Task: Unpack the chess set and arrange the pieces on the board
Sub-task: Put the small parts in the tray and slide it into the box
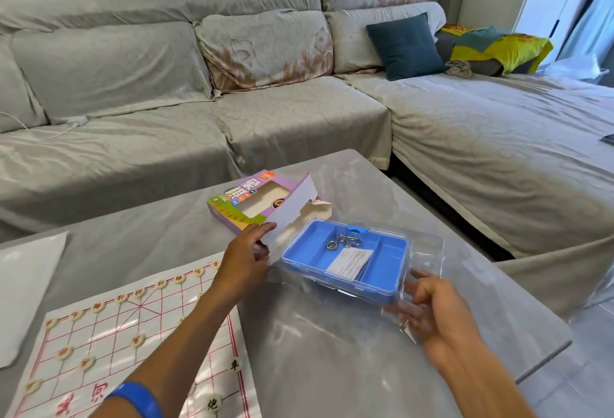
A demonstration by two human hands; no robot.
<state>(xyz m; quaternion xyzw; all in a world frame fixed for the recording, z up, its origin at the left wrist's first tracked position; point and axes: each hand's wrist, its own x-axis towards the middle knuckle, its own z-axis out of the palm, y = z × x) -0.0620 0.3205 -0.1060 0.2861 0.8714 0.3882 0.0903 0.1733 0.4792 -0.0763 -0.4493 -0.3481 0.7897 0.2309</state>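
A white paper board (109, 334) with red grid lines lies at the table's near left, with several round cream pieces (137, 340) standing on it. The purple chess box (232, 208) lies open beyond it, its white flap (292, 211) raised. My left hand (244, 259) pinches the lower edge of that flap. A blue plastic case (345, 259) with a clear lid (425, 251) folded open holds a metal ring puzzle (342, 240) and a folded leaflet (350, 263). My right hand (435, 314) holds the clear lid at the case's near right corner.
The grey table (332, 367) ends close to the right of my right hand. A white sheet (23, 288) lies at the far left. A grey covered sofa (265, 102) wraps behind and to the right, with a dark blue cushion (405, 47).
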